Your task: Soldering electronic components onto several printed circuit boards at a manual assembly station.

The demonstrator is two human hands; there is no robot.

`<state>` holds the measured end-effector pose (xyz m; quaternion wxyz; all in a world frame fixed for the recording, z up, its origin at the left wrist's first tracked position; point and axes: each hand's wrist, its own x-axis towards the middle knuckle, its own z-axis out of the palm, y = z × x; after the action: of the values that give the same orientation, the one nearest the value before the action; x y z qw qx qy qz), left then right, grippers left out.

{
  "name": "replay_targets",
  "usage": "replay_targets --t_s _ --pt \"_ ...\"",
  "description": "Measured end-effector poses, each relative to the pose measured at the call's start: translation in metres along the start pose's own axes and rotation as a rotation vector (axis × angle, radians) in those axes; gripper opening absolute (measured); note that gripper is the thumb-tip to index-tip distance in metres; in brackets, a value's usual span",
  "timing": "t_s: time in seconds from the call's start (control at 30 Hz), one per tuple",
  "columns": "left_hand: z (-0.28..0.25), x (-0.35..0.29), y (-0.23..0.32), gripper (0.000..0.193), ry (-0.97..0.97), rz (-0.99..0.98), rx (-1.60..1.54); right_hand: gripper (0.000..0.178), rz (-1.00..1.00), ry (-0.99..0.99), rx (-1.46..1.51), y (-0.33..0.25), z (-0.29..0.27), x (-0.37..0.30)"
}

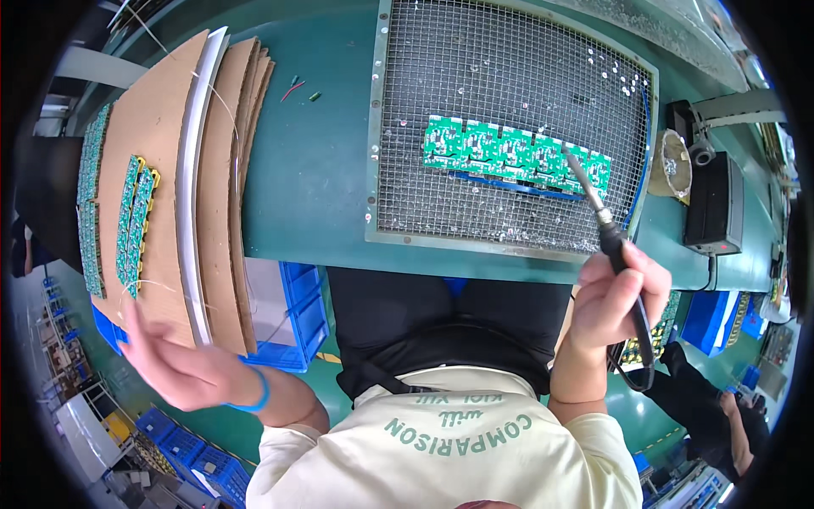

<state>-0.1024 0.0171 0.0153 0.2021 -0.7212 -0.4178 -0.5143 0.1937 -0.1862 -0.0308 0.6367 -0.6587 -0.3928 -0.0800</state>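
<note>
My right hand point(623, 297) is closed around the dark handle of a soldering iron point(612, 242). The iron's metal tip reaches up over a green circuit board panel point(515, 151), near its right part; whether it touches cannot be made out. The panel, a row of several joined boards, lies on a metal mesh tray point(475, 68) with blue strips along its near edge. My left hand point(186, 369), slightly blurred, is at the far left with its fingers around a thin pale solder wire point(157, 282). Just beyond its fingertips, green circuit board strips point(134, 225) with yellow parts lie on cardboard.
Stacked cardboard sheets point(161, 127) stand on the left over a blue crate point(301, 314). Small loose pieces point(297, 89) lie on the green table point(305, 187). Right of the tray are a round container point(671, 165) and a black box point(715, 204). Another person point(699, 416) is at lower right.
</note>
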Motion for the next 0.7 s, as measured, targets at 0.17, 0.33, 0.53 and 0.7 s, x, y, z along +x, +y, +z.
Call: replay_targets --t_s 0.17,0.33,0.53,0.7 --pt "0.014 0.023 -0.052 0.034 -0.239 0.056 0.312 0.026 0.015 0.112 0.086 0.01 -0.011 0.004" --pt "0.023 0.017 -0.057 0.033 -0.276 0.167 0.378 0.025 0.047 0.167 0.105 0.013 -0.019 0.0" --pt "0.016 -0.027 0.026 0.027 -0.296 -0.238 -0.57 0.025 0.052 0.14 0.095 0.014 -0.021 -0.003" --pt "0.022 -0.039 0.075 0.036 -0.727 0.004 -0.533 0.024 0.029 0.133 0.114 0.011 -0.019 -0.002"
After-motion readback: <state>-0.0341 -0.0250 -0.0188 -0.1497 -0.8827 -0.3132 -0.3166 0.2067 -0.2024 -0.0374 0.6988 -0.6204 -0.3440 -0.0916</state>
